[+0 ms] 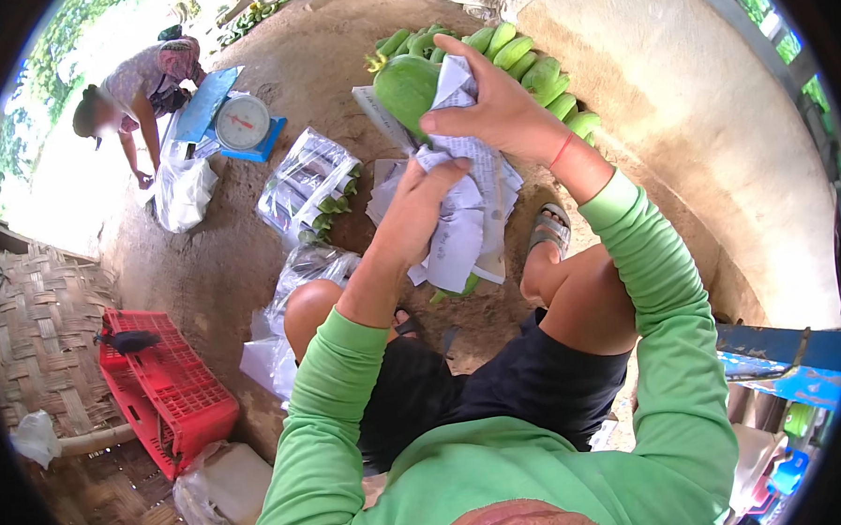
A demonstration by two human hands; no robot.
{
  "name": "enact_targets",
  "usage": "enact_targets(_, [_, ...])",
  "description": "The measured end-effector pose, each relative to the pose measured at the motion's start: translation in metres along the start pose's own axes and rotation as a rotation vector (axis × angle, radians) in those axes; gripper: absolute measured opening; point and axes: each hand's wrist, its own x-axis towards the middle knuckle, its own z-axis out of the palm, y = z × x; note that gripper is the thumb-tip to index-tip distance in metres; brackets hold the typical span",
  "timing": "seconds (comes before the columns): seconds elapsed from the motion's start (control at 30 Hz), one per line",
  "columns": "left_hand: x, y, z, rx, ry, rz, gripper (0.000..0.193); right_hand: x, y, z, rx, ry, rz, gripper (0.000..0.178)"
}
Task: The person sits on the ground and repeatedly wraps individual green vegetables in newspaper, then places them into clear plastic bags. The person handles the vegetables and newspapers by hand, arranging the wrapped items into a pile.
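In front of me, a green papaya point(404, 90) is held up with sheets of printed white paper point(461, 218) partly around it. My right hand point(498, 114) grips the papaya and the paper against it, its thumb across the near side. Closed on the paper at the papaya's lower end is my left hand point(418, 211); some of its fingers are hidden. More loose paper hangs or lies below both hands, and part of a green fruit point(459, 287) shows under it. Several long green papayas point(544, 74) lie piled just beyond my right hand.
To the left lie a clear plastic pack point(309, 178) with green produce and crumpled plastic point(313, 267). Farther back are a blue dial scale point(243, 125), a white bag point(185, 193) and a bending person point(145, 82). A red crate point(168, 386) sits near woven matting point(43, 326).
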Motion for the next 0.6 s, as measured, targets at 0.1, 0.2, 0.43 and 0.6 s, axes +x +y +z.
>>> enact_targets(0.1, [0.003, -0.004, -0.015, -0.213, -0.087, -0.07, 0.035, -0.004, -0.009, -0.005, 0.271, -0.034, 0.134, 0.1])
enact_targets(0.2, [0.001, -0.002, -0.012, -0.374, -0.225, -0.048, 0.037, -0.003, 0.006, -0.011, 0.51, 0.049, 0.18, 0.066])
enact_targets(0.43, [0.007, 0.003, 0.009, -0.494, -0.214, 0.15, 0.062, -0.004, -0.002, 0.003, 0.405, 0.064, 0.118, 0.097])
enact_targets(0.6, [0.003, 0.018, 0.006, -0.461, -0.191, 0.261, 0.081, -0.011, -0.007, 0.005, -0.022, 0.003, 0.053, 0.12])
